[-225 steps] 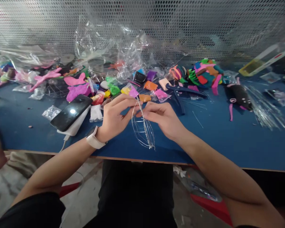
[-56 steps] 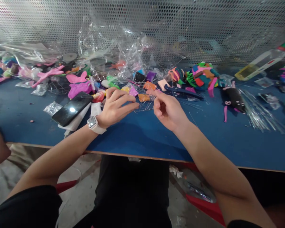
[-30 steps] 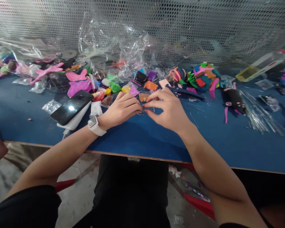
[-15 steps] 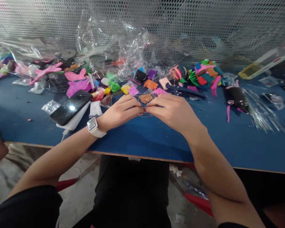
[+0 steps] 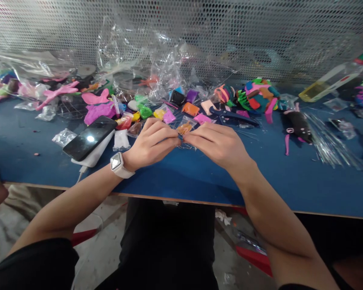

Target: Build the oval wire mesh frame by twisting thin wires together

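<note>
My left hand (image 5: 157, 141) and my right hand (image 5: 219, 144) meet fingertip to fingertip over the blue table. Both pinch a thin wire frame (image 5: 186, 148); its fine strands show below and between the fingers, and the rest is hidden by them. Just beyond the fingertips lies a small clear packet of orange-brown clay (image 5: 184, 128). Packets of pink clay (image 5: 203, 119) and orange clay (image 5: 190, 108) are close by, with dark-handled pliers (image 5: 234, 116) beyond my right hand. A white packet (image 5: 121, 139) rests near my left wrist.
A phone (image 5: 89, 139) lies on a white power bank (image 5: 100, 151) at the left. Toward the right are a black clay figure (image 5: 299, 125), a bundle of loose wires (image 5: 332, 141) and a tilted bottle (image 5: 329, 82). Crumpled plastic (image 5: 166, 60) lies against the perforated metal panel (image 5: 260, 28).
My fingers have shifted slightly on the wire frame, both hands still pinching it. The view has turned a little, moving the things at the right slightly leftward.
</note>
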### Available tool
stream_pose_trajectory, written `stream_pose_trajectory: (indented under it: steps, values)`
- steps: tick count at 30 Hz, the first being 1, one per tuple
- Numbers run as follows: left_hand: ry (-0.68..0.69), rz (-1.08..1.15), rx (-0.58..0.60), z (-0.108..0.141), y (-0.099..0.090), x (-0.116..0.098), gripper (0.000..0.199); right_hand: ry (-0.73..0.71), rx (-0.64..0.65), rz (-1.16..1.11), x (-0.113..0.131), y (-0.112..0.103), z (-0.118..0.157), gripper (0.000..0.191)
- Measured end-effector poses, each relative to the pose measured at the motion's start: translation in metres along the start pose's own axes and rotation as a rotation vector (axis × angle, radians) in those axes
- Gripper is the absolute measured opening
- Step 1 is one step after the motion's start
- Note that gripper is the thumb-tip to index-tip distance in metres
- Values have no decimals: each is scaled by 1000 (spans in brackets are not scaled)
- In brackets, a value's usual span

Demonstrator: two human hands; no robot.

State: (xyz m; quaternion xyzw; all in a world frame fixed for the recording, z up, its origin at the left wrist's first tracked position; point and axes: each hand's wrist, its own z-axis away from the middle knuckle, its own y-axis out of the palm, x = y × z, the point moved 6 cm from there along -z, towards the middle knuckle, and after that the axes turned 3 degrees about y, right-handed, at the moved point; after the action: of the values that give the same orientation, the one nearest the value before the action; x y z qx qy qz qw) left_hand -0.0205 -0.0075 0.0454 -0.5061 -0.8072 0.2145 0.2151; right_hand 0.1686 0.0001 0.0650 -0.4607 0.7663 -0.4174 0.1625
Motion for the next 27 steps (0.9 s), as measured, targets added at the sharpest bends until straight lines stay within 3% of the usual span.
stream_pose_trajectory:
  steps: [3, 7, 14, 19, 27]
  values:
    - [18, -34, -13, 0, -3, -1, 12, 1, -12, -15, 2, -1, 1, 28]
    - [4, -14, 67, 2, 0, 2, 8, 48, -34, -53, -2, -4, 2, 27]
    - [66, 123, 120, -2, 3, -7, 10, -10, -9, -16, -9, -4, -1, 20]
    - [124, 113, 57, -10, -4, -14, 9, 74, 85, -66, -11, 0, 0, 29]
    - [154, -43, -9, -13, -14, -23, 8, 86, 94, -54, -2, 1, 1, 30]
